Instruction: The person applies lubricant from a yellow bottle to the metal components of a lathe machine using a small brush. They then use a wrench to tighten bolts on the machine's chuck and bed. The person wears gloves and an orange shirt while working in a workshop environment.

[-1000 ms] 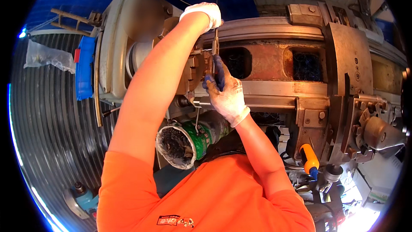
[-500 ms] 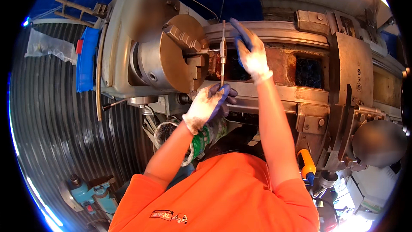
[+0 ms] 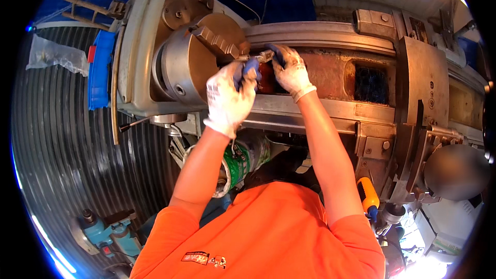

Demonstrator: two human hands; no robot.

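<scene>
Both my hands wear white gloves with blue fingertips and meet in front of the lathe chuck (image 3: 199,67). My left hand (image 3: 230,95) is curled shut just right of the chuck face, its fingers on a small metal piece (image 3: 260,57). My right hand (image 3: 290,71) pinches the other end of that piece from the right. The piece lies roughly level, next to a chuck jaw (image 3: 217,41). What it joins behind my fingers is hidden.
The rusty lathe bed (image 3: 336,75) runs to the right, with the carriage (image 3: 423,98) on it. A green and white can (image 3: 243,160) sits under the bed. An orange-handled tool (image 3: 367,196) is at lower right, a teal vise (image 3: 106,230) at lower left, a plastic bag (image 3: 51,54) at far left.
My right hand has come down from holding a thin upright rod. My left hand has risen from below. Both now meet at the chuck face.
</scene>
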